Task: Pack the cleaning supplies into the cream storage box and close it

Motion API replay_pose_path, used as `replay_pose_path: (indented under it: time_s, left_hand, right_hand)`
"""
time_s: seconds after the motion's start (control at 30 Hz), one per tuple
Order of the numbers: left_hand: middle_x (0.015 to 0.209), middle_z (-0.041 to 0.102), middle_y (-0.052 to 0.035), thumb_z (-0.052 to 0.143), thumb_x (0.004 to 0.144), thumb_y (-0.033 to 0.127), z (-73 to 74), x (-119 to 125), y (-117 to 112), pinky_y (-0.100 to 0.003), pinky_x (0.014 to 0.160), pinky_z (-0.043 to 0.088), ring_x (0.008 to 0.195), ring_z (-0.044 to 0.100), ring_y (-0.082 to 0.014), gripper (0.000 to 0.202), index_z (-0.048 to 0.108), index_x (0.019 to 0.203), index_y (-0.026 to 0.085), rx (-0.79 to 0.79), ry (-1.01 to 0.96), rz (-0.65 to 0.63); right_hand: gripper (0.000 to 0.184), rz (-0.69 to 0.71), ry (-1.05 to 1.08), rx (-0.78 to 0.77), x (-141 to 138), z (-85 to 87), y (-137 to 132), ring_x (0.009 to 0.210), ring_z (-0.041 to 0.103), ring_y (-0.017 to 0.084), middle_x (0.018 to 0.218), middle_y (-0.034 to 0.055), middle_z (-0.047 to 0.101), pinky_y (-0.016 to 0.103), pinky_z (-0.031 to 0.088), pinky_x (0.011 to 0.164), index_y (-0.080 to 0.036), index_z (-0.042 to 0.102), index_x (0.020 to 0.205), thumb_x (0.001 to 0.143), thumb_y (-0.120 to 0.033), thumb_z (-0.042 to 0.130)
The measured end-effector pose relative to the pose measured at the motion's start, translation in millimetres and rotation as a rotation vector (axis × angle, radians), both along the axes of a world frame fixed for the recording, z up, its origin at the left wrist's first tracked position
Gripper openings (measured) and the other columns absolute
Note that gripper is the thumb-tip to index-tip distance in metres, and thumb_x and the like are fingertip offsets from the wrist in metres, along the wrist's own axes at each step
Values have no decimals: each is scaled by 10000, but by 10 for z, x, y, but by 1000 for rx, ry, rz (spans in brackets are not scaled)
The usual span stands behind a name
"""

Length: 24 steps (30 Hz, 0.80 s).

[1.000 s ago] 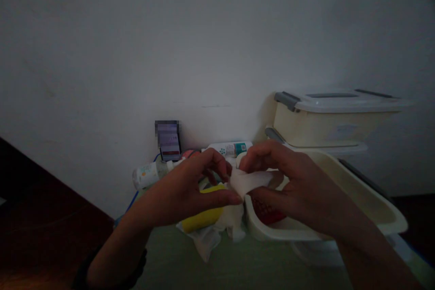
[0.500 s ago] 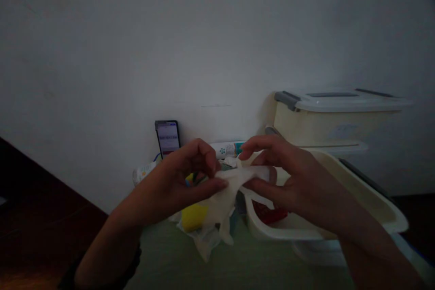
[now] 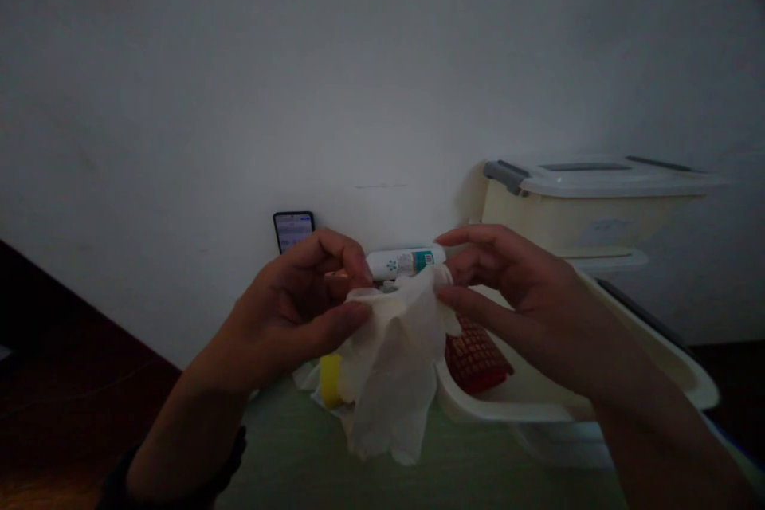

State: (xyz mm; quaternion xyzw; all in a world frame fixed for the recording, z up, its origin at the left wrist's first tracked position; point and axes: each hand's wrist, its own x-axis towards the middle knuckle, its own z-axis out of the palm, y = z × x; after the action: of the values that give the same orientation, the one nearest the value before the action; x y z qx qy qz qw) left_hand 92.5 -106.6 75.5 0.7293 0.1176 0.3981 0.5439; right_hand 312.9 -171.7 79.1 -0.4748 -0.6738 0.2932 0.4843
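Observation:
A thin whitish disposable glove hangs between my hands, its finger-like lobes drooping toward the table. My left hand pinches one side of its upper edge between thumb and fingers. On the other side, my right hand grips the bunched edge with thumb and bent fingers, the index finger stretched out above. Partly covered by the glove is a yellow item whose kind I cannot make out. Just behind the hands lies a white bottle with a teal label, close to my right fingertips.
An open cream storage box stands at the right with a red patterned packet inside. Behind it is a lidded box with grey latches. A phone leans on the wall. The greenish tabletop ends at the left.
The glove has gone from bunched and twisted to spread out, hanging broader. My hands have moved slightly apart, uncovering more of the bottle and the red packet.

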Motion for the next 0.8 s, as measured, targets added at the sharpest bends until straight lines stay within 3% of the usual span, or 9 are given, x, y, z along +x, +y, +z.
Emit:
replay_pose_path:
  time_s: [0.13,0.23,0.3,0.43,0.53,0.67,0.8]
  left_hand:
    - [961,561,-1,628,821,120,-18,-29,40,-156,612,492,769,595,-96,277,540,1054,239,-150,179,-71]
    - [1061,607,-36,594,853,139,-33,-3,36,-186,683,508,873,619,-127,377,486,1195,254,-231,238,-169]
    - [1048,641,-38,613,841,142,-43,37,17,-204,709,515,887,630,-136,443,455,1239,260,-270,223,-207]
    - [977,673,-21,664,792,94,-57,102,0,-247,734,533,879,651,-154,538,445,1247,279,-265,171,-163]
    - [920,692,-30,665,796,126,-49,107,9,-253,676,547,815,669,-167,538,444,1266,268,-247,150,-107]
    - [792,711,-18,650,821,215,-13,84,8,-193,508,513,603,656,-133,539,427,1309,259,-270,231,-46]
    - [661,684,18,664,812,275,11,92,-14,-161,418,463,478,606,-110,525,447,1290,266,-266,236,49]
  right_hand:
    - [200,-92,102,143,21,-19,11,800,622,116,907,-6,614,201,532,647,-261,527,1027,845,-234,602]
    - [181,-90,100,119,2,-16,-4,717,602,110,887,-8,593,195,520,576,-267,513,1027,860,-240,576]
    - [184,-63,86,82,-24,-12,-15,669,591,111,854,-10,589,197,508,531,-269,502,1042,869,-270,564]
    - [184,-68,66,68,-64,-3,-26,563,551,88,824,-20,585,180,467,447,-273,504,1054,876,-283,551]
    - [176,-107,102,90,-70,9,-26,514,536,75,824,-21,590,168,447,403,-270,526,1030,860,-268,572]
    - [170,-240,134,136,-58,27,-15,560,567,83,1032,15,620,190,486,447,-270,546,991,832,-258,603]
    - [192,-221,269,125,-36,37,-7,827,650,142,1199,26,603,232,549,631,-304,512,1044,860,-306,567]
